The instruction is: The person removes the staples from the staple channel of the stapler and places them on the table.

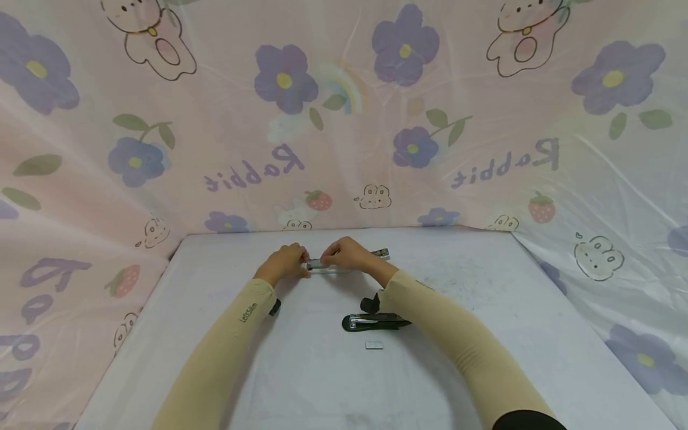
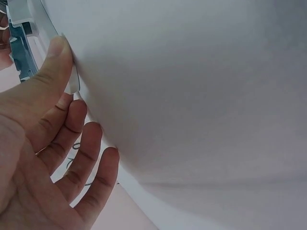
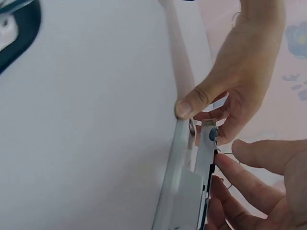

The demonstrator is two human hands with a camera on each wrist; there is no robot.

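Note:
Both hands work on a long white stapler (image 1: 318,264) with a metal rail at the far middle of the table. My left hand (image 1: 285,263) pinches its left end, the thumb (image 2: 56,52) on one face and fingertips behind. Curled fingers of my right hand (image 1: 346,253) are on the stapler's metal rail (image 3: 207,148). The right thumb (image 3: 244,152) shows a small gap from the rail in the right wrist view. A metal end (image 1: 381,254) sticks out to the right, past the right hand.
A black stapler (image 1: 371,322) lies nearer, below the right wrist. In front of it is a small grey strip of staples (image 1: 374,345). The white tabletop (image 1: 312,382) meets a patterned cloth (image 1: 344,137) at its back and sides.

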